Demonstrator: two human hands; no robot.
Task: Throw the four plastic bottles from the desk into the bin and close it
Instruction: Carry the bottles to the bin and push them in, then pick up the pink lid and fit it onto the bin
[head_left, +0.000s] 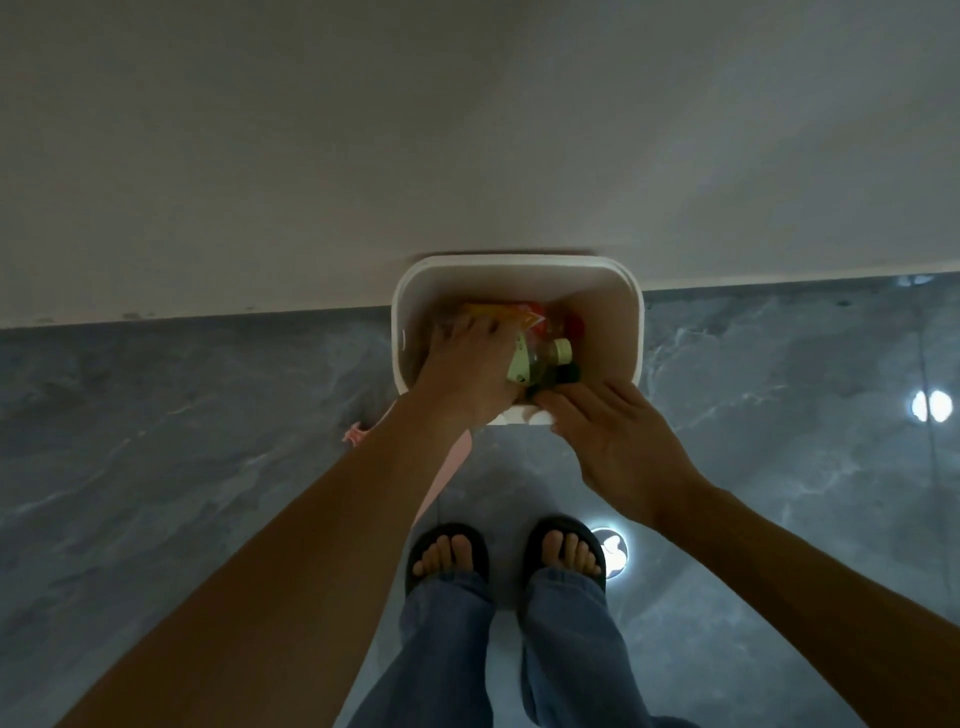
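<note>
Pressing light, springy bottles (540, 358) into the bin (638, 332), the left hand (467, 364) is lying open; the right hand (618, 447) is hovering open; grip bodies.

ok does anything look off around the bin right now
Nothing spilled or damaged. The white bin stands open against the wall with bottles piled inside; the left hand reaches in among them, the right hand at its near rim.

The left hand (470, 371) hides most bottles (545, 358) in the bin (638, 332).
</note>
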